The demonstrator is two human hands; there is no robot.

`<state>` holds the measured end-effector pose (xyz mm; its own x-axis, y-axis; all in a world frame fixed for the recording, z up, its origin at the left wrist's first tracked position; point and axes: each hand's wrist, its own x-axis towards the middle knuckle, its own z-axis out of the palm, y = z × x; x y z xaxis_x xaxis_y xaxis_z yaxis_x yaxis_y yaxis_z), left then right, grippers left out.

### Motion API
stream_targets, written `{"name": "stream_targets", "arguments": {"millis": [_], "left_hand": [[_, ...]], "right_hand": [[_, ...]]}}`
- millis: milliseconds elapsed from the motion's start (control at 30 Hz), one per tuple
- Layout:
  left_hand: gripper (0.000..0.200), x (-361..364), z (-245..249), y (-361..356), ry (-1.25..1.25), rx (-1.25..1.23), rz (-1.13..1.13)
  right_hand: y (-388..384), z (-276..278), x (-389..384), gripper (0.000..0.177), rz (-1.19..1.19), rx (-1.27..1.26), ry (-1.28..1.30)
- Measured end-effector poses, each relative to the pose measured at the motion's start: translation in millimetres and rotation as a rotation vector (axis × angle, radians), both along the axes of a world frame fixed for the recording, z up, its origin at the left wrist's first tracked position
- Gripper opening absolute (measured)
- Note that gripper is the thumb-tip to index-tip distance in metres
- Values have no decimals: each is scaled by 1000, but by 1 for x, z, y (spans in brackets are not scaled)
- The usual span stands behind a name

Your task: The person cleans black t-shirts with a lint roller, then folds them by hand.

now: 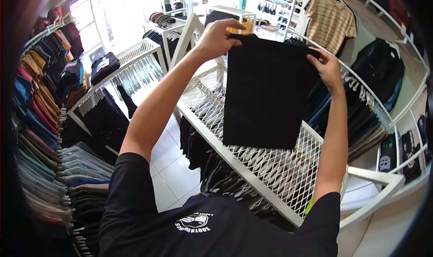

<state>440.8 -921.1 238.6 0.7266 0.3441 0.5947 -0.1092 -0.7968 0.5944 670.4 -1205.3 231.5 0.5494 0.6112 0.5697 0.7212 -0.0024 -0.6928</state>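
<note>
A black folded garment [268, 92] hangs upright in front of me, held up by its two top corners. My left hand [219, 38] grips the upper left corner, thumb and fingers closed about the cloth. At the upper right corner my right hand [325, 67] pinches the edge between thumb and fingers. The garment's lower edge overlaps the white wire-mesh rack top [279, 169] in this view. Its plain dark face shows no print, and its far side is hidden.
Hung clothes [225, 176] fill the space beneath the mesh top. Another clothing rack [38, 117] runs along the left. Folded shirts [104, 67] lie on a second mesh stand [135, 52]. A striped shirt [331, 22] hangs at the back right, above a curved rail of trousers [367, 126].
</note>
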Motion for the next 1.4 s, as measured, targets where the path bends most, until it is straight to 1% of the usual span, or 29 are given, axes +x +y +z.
{"name": "stream_targets", "arguments": {"millis": [67,133,200,233,267,333,367,400,467,533,600,633,667,733,800,833,867,900,933,967,1000,1067,1100,1133,1200,1267,1300,1367,1400], "left_hand": [[47,9,10,-5,-159,128,16],[44,-4,26,-26,-294,230,78],[46,-12,20,-26,-428,324,39],[49,-19,13,-27,-432,244,-44],[49,-30,0,-31,-430,235,-41],[54,-56,-34,-43,-282,371,5],[49,-68,-60,-54,-183,350,21],[45,-78,-89,-63,-85,330,36],[39,-90,-151,-69,19,449,-45],[38,-103,-203,-71,314,458,-86],[36,-115,-227,-75,403,395,-108],[36,-120,-232,-71,320,393,-97],[30,-126,-233,-61,339,368,-51],[32,-132,-252,-31,130,249,189],[36,-139,-255,-28,-79,170,660],[29,-145,-275,-15,-110,33,715],[29,-147,-298,-11,-114,27,728],[39,-152,-309,-14,-95,-513,602],[51,-159,-312,-24,-76,-1045,437],[78,-161,-319,-42,-32,-1199,383],[91,-162,-322,-57,0,-1351,341],[95,-165,-325,-86,37,-1496,244],[96,-166,-320,-101,72,-1475,211],[99,-167,-310,-117,104,-1456,179],[93,-172,-278,-153,158,-1326,223],[88,-168,-285,-160,29,-1299,90],[87,-165,-292,-155,-42,-1304,93],[84,-164,-299,-133,-173,-1256,148],[83,-169,-283,-122,-189,-1324,184]], "right_hand": [[3,-3,18,31,-118,123,-81],[-6,8,2,33,-245,162,-147],[-16,12,-18,33,-230,217,-239],[-22,11,-29,33,-203,277,-329],[-30,9,-42,33,-201,267,-328],[-46,-1,-67,37,-157,-158,-234],[-47,-18,-67,35,-111,-317,-285],[-44,-43,-63,34,-63,-473,-335],[-32,-99,-69,29,-51,-669,-414],[-17,-151,-77,27,41,-963,-424],[-10,-189,-95,26,66,-1136,-393],[-8,-190,-111,27,71,-1163,-407],[-5,-188,-128,28,79,-1194,-423],[2,-167,-170,27,254,-1051,-440],[4,-152,-204,39,673,-704,73],[6,-153,-206,39,681,-712,68],[8,-154,-206,39,708,-667,112],[12,-155,-205,39,736,-621,154],[15,-154,-192,39,591,-558,43],[21,-169,-168,36,423,-491,-57],[24,-180,-143,36,201,-474,-269],[20,-215,-90,46,-186,-572,-376],[15,-233,-66,48,-328,-655,-386],[11,-231,-55,47,-369,-776,-329],[5,-246,-34,45,-380,-813,-308],[0,-251,-27,44,-370,-725,-263],[-2,-244,-34,40,-350,-692,-264],[-4,-221,-56,36,-351,-785,-270],[-3,-217,-62,32,-374,-865,-258]]}}
